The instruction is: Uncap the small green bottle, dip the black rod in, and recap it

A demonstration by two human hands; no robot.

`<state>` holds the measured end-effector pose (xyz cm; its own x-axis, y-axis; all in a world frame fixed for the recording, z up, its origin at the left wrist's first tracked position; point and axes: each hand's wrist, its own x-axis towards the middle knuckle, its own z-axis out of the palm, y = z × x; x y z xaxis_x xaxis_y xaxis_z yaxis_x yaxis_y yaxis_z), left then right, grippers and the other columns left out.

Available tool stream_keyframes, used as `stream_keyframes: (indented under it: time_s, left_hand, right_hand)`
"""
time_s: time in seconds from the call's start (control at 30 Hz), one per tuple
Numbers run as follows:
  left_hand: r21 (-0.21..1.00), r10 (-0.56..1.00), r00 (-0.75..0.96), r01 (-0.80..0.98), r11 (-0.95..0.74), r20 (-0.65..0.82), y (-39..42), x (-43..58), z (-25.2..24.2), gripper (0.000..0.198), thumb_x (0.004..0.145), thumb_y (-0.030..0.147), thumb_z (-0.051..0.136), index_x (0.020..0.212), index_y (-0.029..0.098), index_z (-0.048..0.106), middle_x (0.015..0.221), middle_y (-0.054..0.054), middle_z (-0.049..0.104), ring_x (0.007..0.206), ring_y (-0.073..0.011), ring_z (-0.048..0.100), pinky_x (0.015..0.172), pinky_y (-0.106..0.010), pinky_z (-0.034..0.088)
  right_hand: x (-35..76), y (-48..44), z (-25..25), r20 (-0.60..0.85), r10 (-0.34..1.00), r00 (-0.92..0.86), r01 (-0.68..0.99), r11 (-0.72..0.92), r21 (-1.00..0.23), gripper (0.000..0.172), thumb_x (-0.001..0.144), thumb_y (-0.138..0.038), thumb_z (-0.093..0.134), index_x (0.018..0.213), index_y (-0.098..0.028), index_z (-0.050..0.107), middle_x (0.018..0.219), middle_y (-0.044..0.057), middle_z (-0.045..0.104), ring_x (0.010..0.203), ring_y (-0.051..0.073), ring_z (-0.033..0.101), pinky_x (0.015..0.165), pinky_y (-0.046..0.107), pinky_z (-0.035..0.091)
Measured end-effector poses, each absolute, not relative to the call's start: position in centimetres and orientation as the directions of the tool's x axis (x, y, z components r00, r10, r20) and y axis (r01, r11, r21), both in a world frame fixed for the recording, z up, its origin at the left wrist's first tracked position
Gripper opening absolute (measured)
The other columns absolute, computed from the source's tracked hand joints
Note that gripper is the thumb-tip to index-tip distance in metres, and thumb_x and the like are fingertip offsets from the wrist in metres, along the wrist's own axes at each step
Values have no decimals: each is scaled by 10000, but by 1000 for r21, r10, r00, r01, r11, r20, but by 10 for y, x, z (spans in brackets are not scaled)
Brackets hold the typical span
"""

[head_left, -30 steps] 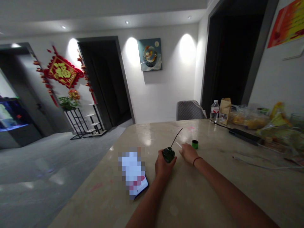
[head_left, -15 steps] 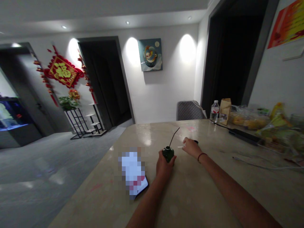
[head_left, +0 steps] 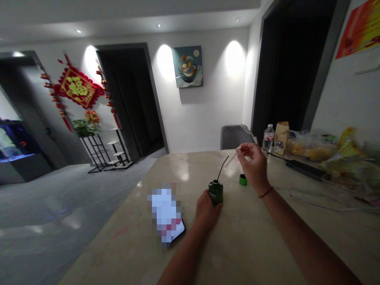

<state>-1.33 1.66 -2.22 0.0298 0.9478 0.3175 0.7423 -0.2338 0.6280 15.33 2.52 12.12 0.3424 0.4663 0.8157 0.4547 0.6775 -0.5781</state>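
My left hand (head_left: 207, 209) is wrapped around a small dark green bottle (head_left: 216, 192) standing at the middle of the table. A thin dark stick (head_left: 223, 168) pokes up out of the bottle's open neck and leans right. Above and to the right of it, my right hand (head_left: 255, 165) pinches a slim white stick (head_left: 231, 160) between thumb and fingertips. The white stick slants down to the left, close to the dark stick's upper end. On the table below my right hand lies a green cap (head_left: 243, 180), its dark hollow side showing.
A phone (head_left: 177, 233) lies left of my left forearm. Toward the right stand a water bottle (head_left: 268, 138) and a paper bag (head_left: 281, 138), beside plastic bags of food (head_left: 311, 151). A black power strip or adapter (head_left: 307, 170) and cables lie nearer. A grey chair (head_left: 235, 137) stands beyond the table.
My right hand has risen from the tabletop, lifting the white stick and uncovering the green cap. The green bottle has shifted slightly right in my left hand and stands more upright.
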Motion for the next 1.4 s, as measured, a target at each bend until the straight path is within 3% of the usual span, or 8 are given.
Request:
stream_keyframes:
  time_s: [0.2,0.4,0.57,0.73,0.9,1.0,1.13,1.4]
  left_hand:
    - [652,955,10,729,-209,295,17,-13,-20,541,608,311,620,1091,156,431,1072,-117,547,1032,-240,486,883,-304,329]
    - [622,940,31,742,-249,339,17,-14,-22,523,615,313,617,1077,156,431,1032,-120,561,990,-239,509,852,-309,352]
    - [568,926,60,774,-279,374,18,-14,-25,522,636,335,598,1088,145,417,1016,-127,563,952,-236,522,824,-312,365]
    - [572,929,59,773,-273,364,19,-14,-25,529,631,331,595,1091,138,418,1008,-126,567,937,-233,526,818,-309,367]
    - [634,940,22,733,-246,339,17,-14,-20,513,623,337,594,1083,163,447,977,-105,585,923,-231,534,802,-293,369]
    - [630,947,30,740,-236,320,15,-14,-16,482,639,295,566,1091,175,453,980,-84,586,924,-214,533,800,-274,365]
    - [524,953,79,820,-229,293,16,-13,-14,493,671,280,528,1133,144,424,1046,-88,554,967,-197,501,826,-258,346]
    - [418,969,66,894,-164,239,23,-16,-17,399,763,153,384,1156,176,454,1008,-79,530,935,-165,481,815,-247,344]
  right_hand:
    - [128,32,101,824,546,151,459,699,-548,102,760,-250,500,834,-184,522,776,36,596,710,134,571,704,275,472]
    - [121,48,75,658,742,-125,531,610,-588,57,725,-199,525,774,-178,543,698,15,601,616,114,559,614,235,456]
    - [119,47,66,497,783,-373,658,601,-454,103,718,-147,516,663,-154,603,699,38,619,656,122,553,645,230,418]
    - [121,47,70,524,763,-379,691,610,-387,119,722,-150,504,674,-145,612,730,53,612,690,128,539,669,232,401]
    - [138,52,75,519,820,-242,692,521,-500,107,726,-199,490,689,-150,578,638,13,574,599,105,511,587,216,388]
    - [149,57,67,353,895,-272,668,440,-600,171,693,-302,560,755,-142,569,680,19,582,613,106,522,580,218,397]
    - [147,65,40,126,887,-444,553,382,-741,454,586,-360,676,951,-139,521,821,44,603,713,130,561,627,236,435]
    - [133,79,-8,137,909,-393,300,268,-916,503,562,-245,672,1007,-139,463,988,83,594,842,182,585,728,304,466]
